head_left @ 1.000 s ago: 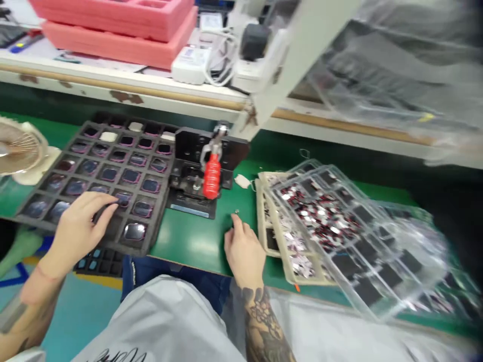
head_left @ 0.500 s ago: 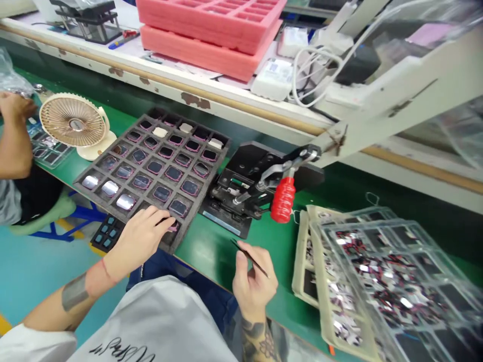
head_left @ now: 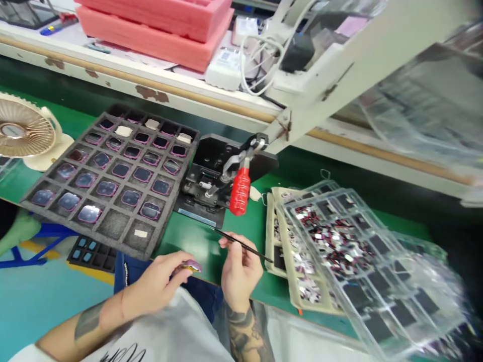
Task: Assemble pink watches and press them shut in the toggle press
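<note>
My left hand (head_left: 160, 281) pinches a small purple-rimmed piece (head_left: 191, 265) just off the front corner of the grey foam tray (head_left: 147, 251). Rows of dark, pink-edged glass pieces fill most of the tray's compartments; one front compartment holds only a small white label (head_left: 141, 234). Dark thin tweezers (head_left: 245, 245) are held in my right hand (head_left: 241, 274), their tip pointing left over the green table. Behind my hands stands a black clamp fixture (head_left: 206, 183) with a red handle (head_left: 240, 191).
Clear divided trays (head_left: 372, 236) full of small parts overlap cream trays (head_left: 294, 286) at the right. A fan (head_left: 22, 128) stands at the left. Pink foam trays (head_left: 151, 35) sit on the shelf above. A black tray with blue pieces (head_left: 100, 261) lies low at the left.
My left hand has come away from the tray's front corner compartment with the purple-rimmed piece. The tweezers lie at a flatter angle in my right hand. The view has shifted right.
</note>
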{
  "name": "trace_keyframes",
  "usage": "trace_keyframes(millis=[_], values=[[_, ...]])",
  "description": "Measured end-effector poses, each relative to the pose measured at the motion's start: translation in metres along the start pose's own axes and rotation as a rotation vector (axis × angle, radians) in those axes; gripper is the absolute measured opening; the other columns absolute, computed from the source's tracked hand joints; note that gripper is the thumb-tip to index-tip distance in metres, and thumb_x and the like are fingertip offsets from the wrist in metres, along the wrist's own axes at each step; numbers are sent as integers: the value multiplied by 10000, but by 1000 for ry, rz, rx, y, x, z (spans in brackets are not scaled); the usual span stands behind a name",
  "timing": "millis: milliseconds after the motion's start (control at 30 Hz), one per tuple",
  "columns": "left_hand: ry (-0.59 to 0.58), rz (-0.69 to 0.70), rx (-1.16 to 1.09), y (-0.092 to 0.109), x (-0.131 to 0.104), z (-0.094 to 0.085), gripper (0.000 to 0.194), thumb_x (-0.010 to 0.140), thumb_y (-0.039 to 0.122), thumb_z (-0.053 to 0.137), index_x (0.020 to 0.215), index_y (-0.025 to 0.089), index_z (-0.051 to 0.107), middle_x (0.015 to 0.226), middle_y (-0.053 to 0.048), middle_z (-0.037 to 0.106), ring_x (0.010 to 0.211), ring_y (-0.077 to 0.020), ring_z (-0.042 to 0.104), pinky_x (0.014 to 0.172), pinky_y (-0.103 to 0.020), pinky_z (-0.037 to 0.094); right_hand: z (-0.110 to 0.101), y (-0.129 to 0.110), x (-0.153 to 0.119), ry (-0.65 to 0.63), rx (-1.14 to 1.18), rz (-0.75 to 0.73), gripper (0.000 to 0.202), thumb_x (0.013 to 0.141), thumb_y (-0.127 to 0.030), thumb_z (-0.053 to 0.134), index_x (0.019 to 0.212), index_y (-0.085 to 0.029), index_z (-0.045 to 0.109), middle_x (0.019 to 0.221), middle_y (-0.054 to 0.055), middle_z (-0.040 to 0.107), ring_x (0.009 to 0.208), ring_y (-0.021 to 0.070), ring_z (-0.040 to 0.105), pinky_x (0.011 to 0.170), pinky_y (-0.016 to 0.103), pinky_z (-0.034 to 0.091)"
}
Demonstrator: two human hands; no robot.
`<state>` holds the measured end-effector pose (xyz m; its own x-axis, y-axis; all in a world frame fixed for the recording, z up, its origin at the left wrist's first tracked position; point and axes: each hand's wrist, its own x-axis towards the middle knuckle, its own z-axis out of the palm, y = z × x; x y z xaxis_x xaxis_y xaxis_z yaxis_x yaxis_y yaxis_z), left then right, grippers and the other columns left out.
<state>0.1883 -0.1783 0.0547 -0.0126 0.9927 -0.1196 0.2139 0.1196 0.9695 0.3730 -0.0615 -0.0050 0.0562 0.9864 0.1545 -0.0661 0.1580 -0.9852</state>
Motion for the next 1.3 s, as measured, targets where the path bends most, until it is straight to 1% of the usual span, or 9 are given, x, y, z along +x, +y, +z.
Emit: trace_keyframes(millis=[100, 200, 267, 333, 500, 567, 633, 933, 1300], values=[[-105, 53, 116, -20, 11, -15, 237, 1136, 322, 563, 1234, 256, 769, 1152, -76, 841, 1062, -236, 791, 974, -327, 595, -6, 9, 1, 4, 10, 28, 221, 1064, -385, 732, 1154, -187, 769, 1060, 105, 814, 807, 196, 769, 733, 348, 627], [-198, 105, 87, -29, 28, -22, 244, 1128, 345, 583, 1199, 237, 790, 1048, -73, 842, 873, -204, 781, 844, -297, 599, -7, 11, 2, 2, 68, 47, 219, 1051, -371, 757, 1166, -186, 770, 1017, 95, 826, 793, 192, 775, 715, 336, 625], [-198, 76, -24, -31, 42, -17, 251, 1105, 399, 639, 1117, 212, 806, 951, -71, 824, 725, -176, 742, 716, -275, 577, -4, 8, 2, 15, 95, 40, 214, 1033, -355, 783, 1165, -187, 770, 1020, 96, 837, 788, 190, 783, 710, 333, 633], [-154, 16, -146, -30, 55, -8, 295, 1083, 463, 683, 1116, 195, 803, 906, -69, 803, 680, -165, 731, 656, -261, 565, 1, 4, 0, 46, 109, 5, 194, 1025, -346, 791, 1138, -190, 767, 1017, 95, 843, 772, 190, 787, 695, 335, 642], [131, -164, -474, -32, 72, 22, 570, 1037, 573, 740, 1442, 179, 671, 979, -96, 820, 669, -183, 768, 560, -253, 567, 11, -3, -13, 53, 75, -75, 124, 1064, -311, 739, 1142, -214, 747, 1063, 89, 848, 795, 200, 814, 730, 369, 685], [191, -176, -508, -35, 71, 31, 603, 1009, 578, 781, 1450, 182, 665, 970, -92, 820, 677, -189, 776, 553, -253, 578, 13, -4, -18, 18, 45, -72, 102, 1071, -305, 726, 1126, -221, 747, 1069, 87, 841, 840, 209, 825, 764, 383, 703], [227, -145, -457, -38, 68, 37, 559, 1021, 557, 779, 1435, 194, 684, 960, -82, 816, 700, -185, 780, 572, -254, 596, 14, -5, -19, -19, 37, -68, 90, 1070, -301, 723, 1105, -223, 753, 1060, 89, 829, 902, 224, 831, 800, 396, 713], [245, -83, -379, -44, 61, 39, 466, 1071, 489, 738, 1458, 235, 693, 1050, -83, 831, 752, -184, 793, 637, -274, 651, 14, -6, -16, -108, -41, -64, 102, 1070, -294, 712, 1093, -229, 788, 1062, 93, 819, 999, 239, 802, 900, 433, 700], [261, -77, -365, -43, 61, 40, 481, 1077, 464, 730, 1490, 220, 686, 1056, -78, 831, 750, -173, 789, 645, -265, 657, 14, -9, -14, -95, -7, -38, 69, 1059, -267, 726, 1085, -229, 777, 1053, 83, 822, 969, 223, 810, 888, 411, 707]])
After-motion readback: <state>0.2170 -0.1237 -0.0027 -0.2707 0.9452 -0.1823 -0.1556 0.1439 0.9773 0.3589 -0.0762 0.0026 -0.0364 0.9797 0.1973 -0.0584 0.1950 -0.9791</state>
